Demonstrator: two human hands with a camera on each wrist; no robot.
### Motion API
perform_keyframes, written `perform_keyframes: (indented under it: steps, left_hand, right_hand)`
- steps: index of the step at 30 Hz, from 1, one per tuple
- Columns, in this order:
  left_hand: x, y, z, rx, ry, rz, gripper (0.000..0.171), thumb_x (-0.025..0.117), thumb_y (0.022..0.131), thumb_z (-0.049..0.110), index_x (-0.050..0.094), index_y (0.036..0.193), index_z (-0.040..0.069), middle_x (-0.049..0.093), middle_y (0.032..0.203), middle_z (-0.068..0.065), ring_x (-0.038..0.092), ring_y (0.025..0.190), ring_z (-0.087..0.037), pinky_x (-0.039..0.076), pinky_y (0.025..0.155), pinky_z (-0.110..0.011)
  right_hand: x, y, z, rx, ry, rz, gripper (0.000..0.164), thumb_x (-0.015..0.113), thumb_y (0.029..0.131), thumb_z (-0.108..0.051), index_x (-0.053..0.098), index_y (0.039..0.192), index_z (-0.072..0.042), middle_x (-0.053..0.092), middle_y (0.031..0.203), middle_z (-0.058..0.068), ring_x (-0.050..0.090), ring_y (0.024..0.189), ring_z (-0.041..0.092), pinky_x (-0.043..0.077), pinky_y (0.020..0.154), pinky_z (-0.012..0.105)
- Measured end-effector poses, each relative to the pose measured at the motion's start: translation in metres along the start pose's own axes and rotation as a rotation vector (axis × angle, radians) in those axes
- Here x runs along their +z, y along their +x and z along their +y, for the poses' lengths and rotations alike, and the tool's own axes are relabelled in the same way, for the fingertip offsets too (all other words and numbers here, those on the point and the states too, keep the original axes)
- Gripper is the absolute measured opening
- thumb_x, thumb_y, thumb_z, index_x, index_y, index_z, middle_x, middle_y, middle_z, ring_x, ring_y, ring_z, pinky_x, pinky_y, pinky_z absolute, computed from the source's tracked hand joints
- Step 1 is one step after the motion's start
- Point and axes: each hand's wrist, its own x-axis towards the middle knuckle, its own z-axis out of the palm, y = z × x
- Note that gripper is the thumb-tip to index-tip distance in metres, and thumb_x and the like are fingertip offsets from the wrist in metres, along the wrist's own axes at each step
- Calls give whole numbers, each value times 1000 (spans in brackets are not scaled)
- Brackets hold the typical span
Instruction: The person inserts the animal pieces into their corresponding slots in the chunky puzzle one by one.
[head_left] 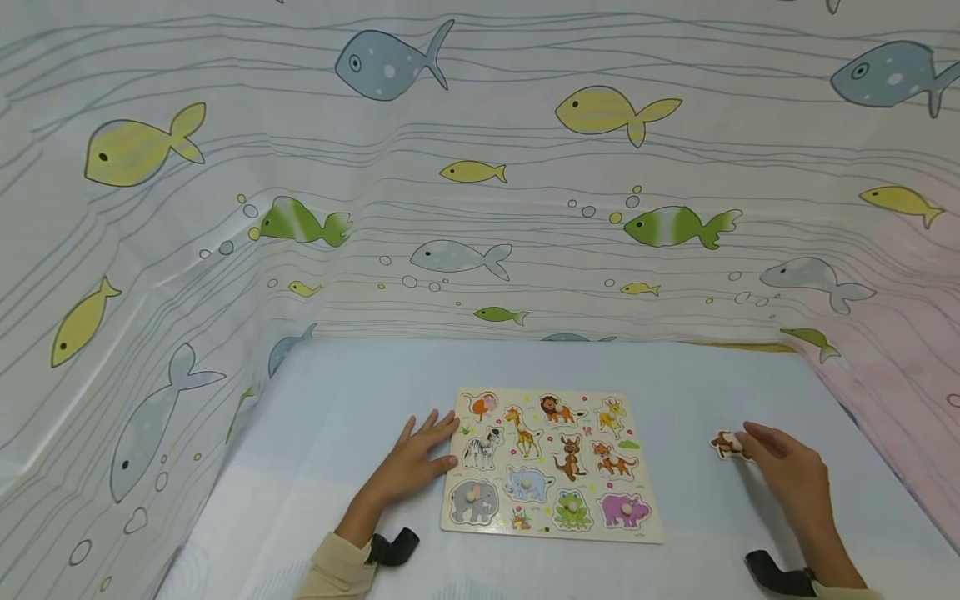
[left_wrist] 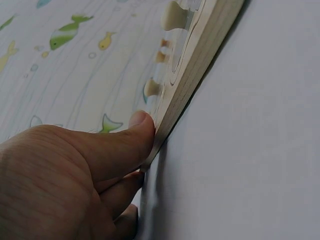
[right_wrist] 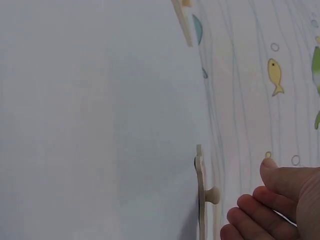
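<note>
A wooden animal puzzle board (head_left: 555, 533) with knobbed pieces lies flat on the white table. My left hand (head_left: 412, 462) is at its left edge, fingers spread and fairly straight. In the left wrist view the thumb (left_wrist: 142, 132) touches the board's edge. To the right of the board, a small brown-and-white animal puzzle piece (head_left: 724, 444) lies on the table beneath the fingertips of my right hand (head_left: 791, 475). The right wrist view shows the piece's knob (right_wrist: 214, 195) standing up, with a gap between it and the loosely bent fingers (right_wrist: 260, 215).
An elephant piece (head_left: 474, 502), a frog piece (head_left: 573, 509) and a hippo piece (head_left: 626, 510) with knobs sit along the board's near side. A fish-patterned sheet (head_left: 480, 225) rises behind and beside the table (head_left: 375, 375). Black straps (head_left: 393, 547) circle both wrists.
</note>
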Motion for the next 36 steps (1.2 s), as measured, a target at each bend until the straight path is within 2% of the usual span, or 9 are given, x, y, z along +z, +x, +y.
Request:
perform_keyframes:
  steps: [2,4,7,11,15,22,28,36]
  left_hand:
    - [0,0,0,-2,-3,-2,64,70,92,22,45,149,9,37,160,-2,21,155,-29,-3,128,-52]
    - [0,0,0,-2,-2,-2,63,70,92,22,45,149,9,37,160,-3,21,154,-29,-3,128,-52]
    - [0,1,-1,-1,4,-2,63,70,93,23,45,150,10,37,160,-2,21,155,-29,-3,128,-52]
    - [1,1,-1,3,3,-2,63,70,93,23,45,150,10,37,160,-2,21,155,-29,-3,128,-52]
    - [1,2,-2,-1,-3,-4,64,70,93,24,45,150,11,37,160,-2,20,155,-28,-3,128,-51]
    - [0,2,-2,-5,-8,-1,63,70,93,24,45,150,11,37,160,-2,20,155,-29,-3,128,-51]
    - [-1,1,-1,-6,-2,-8,63,70,93,23,45,150,11,36,160,-2,20,155,-28,-3,128,-51]
    - [-2,1,1,3,-11,-12,63,70,93,22,45,150,9,36,160,-3,19,155,-29,-4,128,-52]
  right_hand:
    - [3,0,3,15,-10,26,58,62,96,-51,66,130,-5,69,125,21,68,104,22,40,67,18]
    - [6,0,5,28,-13,44,56,61,97,-48,66,130,-3,68,125,22,60,118,42,41,70,23]
    - [9,1,10,26,-29,80,53,63,97,-45,67,127,-2,68,122,24,60,118,45,48,75,38]
    - [14,1,15,-23,-58,131,46,67,96,-35,68,124,1,68,120,26,61,116,47,49,87,56]
    - [19,1,16,-83,-91,155,42,71,94,-26,68,122,5,66,122,27,61,116,48,49,91,60]
    - [26,0,19,-193,-137,168,37,76,88,-17,70,117,6,65,119,31,62,112,51,51,86,65]
    - [31,3,24,-233,-155,165,35,74,90,-15,70,117,7,65,120,32,61,113,53,48,91,68]
    - [31,1,23,-285,-155,192,32,74,89,-10,70,115,8,67,117,31,62,111,52,49,89,67]
